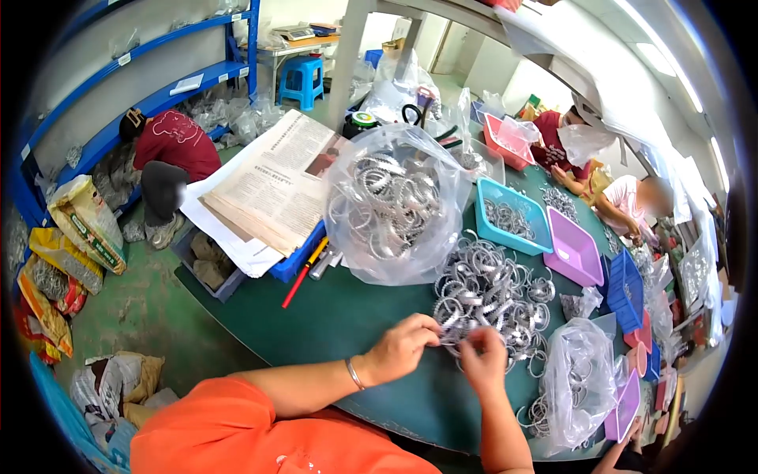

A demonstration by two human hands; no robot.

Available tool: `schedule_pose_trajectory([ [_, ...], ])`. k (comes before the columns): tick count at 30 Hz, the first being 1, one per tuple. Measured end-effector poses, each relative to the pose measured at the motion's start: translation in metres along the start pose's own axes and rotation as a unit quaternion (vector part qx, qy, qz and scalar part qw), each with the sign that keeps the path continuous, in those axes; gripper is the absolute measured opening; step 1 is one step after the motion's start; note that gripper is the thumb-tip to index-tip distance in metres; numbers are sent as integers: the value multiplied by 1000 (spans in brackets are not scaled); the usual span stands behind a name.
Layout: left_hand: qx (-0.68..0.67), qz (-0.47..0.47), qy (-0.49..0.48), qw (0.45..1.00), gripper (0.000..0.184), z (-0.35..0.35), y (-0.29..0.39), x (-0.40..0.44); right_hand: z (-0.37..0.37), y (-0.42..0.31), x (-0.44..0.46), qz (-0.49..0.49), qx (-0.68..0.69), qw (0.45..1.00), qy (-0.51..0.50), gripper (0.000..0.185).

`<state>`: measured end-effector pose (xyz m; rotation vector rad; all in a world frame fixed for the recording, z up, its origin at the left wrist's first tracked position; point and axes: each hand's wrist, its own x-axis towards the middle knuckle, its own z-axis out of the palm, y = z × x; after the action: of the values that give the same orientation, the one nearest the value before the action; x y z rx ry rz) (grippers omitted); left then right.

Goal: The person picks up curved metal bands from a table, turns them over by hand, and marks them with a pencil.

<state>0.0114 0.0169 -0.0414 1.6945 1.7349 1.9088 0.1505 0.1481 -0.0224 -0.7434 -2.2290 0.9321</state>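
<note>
A heap of shiny toothed metal rings (493,288) lies on the green table in front of me. At its near left edge is my left hand (401,349), with thumb and fingers pinched on a metal ring (448,335). My right hand (483,362) is just to the right, its fingers curled together over the near side of the heap. Whatever those fingers hold is hidden and slightly blurred. Beyond the heap a large clear plastic bag (395,201) stands open, full of similar rings. A second clear bag (580,379) holding rings lies to the right.
A turquoise basket (513,215) with rings and a purple basket (572,246) stand behind the heap. Newspapers (272,182), a red pen (294,286) and a grey bin (207,265) are at the left. Other people (178,146) work nearby. A blue stool (301,82) stands behind.
</note>
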Motion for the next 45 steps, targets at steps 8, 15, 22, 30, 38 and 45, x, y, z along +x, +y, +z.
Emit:
schedule_pose_trajectory([
  [8,59,-14,-16,998,64,-4,5,-2,10,-17,37,-84,-3,996,-18,20],
  [15,91,-46,-88,991,73,2,-5,-8,-13,-47,51,-111,34,985,129,13],
  [22,72,-46,-60,995,75,1,-2,-2,-21,-50,34,-147,-107,980,87,19],
  [30,74,-48,-85,992,83,0,-1,-4,5,-41,10,-149,-57,967,197,24],
  [38,109,-61,-122,985,68,9,-19,-9,49,-27,5,-225,-34,960,160,46],
  [45,133,4,-82,988,48,10,-12,-1,39,-3,-9,-190,103,971,105,51],
])
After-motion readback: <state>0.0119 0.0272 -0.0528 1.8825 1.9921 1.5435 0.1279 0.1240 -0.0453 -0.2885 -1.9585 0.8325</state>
